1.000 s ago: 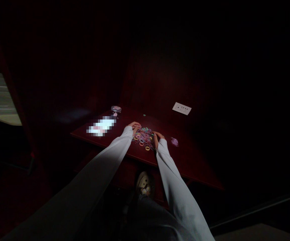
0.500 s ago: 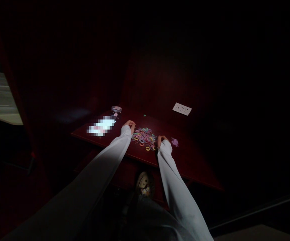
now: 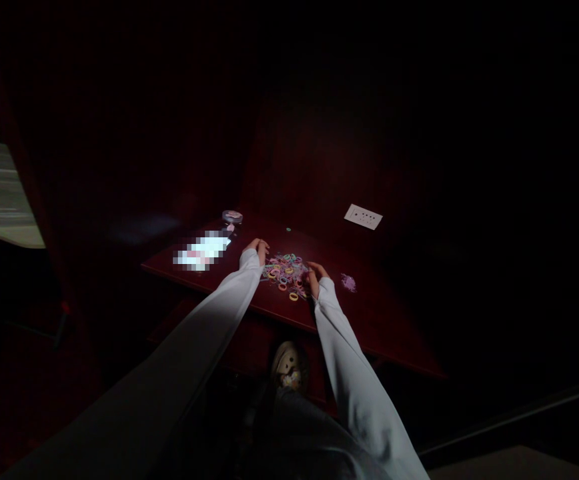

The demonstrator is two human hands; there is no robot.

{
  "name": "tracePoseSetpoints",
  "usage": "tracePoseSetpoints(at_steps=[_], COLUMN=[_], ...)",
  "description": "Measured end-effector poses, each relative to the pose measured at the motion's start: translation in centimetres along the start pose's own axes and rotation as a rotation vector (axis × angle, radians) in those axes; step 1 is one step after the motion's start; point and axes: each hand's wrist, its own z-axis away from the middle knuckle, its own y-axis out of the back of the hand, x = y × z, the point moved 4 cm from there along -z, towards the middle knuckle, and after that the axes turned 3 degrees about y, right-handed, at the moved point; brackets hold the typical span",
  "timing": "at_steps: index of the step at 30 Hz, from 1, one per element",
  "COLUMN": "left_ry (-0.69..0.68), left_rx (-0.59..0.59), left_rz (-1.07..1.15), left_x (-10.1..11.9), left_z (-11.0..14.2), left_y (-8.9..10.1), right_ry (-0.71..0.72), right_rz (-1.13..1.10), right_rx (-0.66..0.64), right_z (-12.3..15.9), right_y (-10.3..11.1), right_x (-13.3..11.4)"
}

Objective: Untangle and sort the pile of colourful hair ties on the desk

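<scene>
A loose heap of small coloured hair ties [image 3: 284, 270] lies on the dark red table, in pink, purple, yellow and green. My left hand [image 3: 258, 249] rests at the heap's left edge with its fingers bent together; whatever it may hold is hidden. On the right edge of the heap is my right hand [image 3: 316, 276], its fingers stretched toward the hair ties and spread a little from the thumb. Further right, apart from the heap, sits a small bunch of purple hair ties [image 3: 348, 283].
A bright, pixelated phone-like screen [image 3: 202, 251] lies left of my left hand, with a round clear jar [image 3: 232, 219] behind it. One green hair tie [image 3: 288, 229] lies at the back. A white socket plate [image 3: 363, 217] is on the wall. Below the table edge shows a shoe [image 3: 288, 367].
My right hand has moved a little left and its fingers have opened out over the heap's right side. My left hand has barely shifted.
</scene>
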Motion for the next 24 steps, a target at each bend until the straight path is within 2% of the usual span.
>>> tracePoseSetpoints(at_steps=[5,9,11,13,16,18,20,24], left_ry=[0.031,-0.017,-0.083,-0.221,-0.475,-0.562,-0.563,-0.495], left_rx=[0.010,-0.070,-0.156,-0.267,-0.548,-0.691,-0.707,-0.614], left_rz=[0.037,-0.029,-0.146,-0.312,-0.462,-0.488,-0.480,-0.461], left_x=[0.1,0.6,1.2,2.1,3.0,3.0,2.7,2.1], left_z=[0.1,0.4,0.9,1.9,4.0,5.1,5.3,4.7], left_y=[0.0,-0.1,-0.3,-0.8,-2.2,-2.9,-3.2,-2.9], right_ry=[0.047,0.100,0.109,0.098,0.069,0.051,0.051,0.118], right_rz=[-0.039,-0.102,-0.137,-0.156,-0.167,-0.171,-0.144,0.025], right_rx=[0.004,0.019,0.028,0.033,0.041,0.066,0.127,0.221], right_z=[-0.2,-0.2,-0.2,-0.2,-0.5,-0.7,-0.9,-1.0], right_y=[0.0,0.1,0.1,0.0,-0.1,0.1,0.6,1.9], right_x=[-0.3,-0.7,-0.9,-0.9,-0.7,-0.4,0.1,0.7])
